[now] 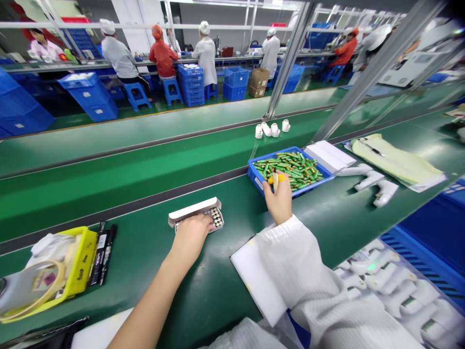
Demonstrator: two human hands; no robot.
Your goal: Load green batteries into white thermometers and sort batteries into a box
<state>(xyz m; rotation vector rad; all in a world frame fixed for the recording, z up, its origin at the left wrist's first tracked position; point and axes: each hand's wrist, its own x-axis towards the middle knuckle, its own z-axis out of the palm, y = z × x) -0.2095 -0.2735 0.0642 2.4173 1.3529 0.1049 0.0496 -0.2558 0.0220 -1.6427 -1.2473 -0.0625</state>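
Note:
A small white cardboard box with its flap raised lies on the green bench, holding upright batteries whose metal ends show at the right. My left hand reaches into it, fingers curled down among the batteries; the fingertips are hidden. At the near edge of a blue tray is my right hand, with a yellow finger cot and a paler one on its fingers. These fingers are bent together in a pinch, and whatever they hold cannot be made out. Loose green batteries fill the tray.
White device housings and papers lie to the right. White parts stand beyond the tray. A yellow bin and black markers sit left. A white pad lies under my right sleeve. Metal posts rise behind; several workers sit or stand farther back.

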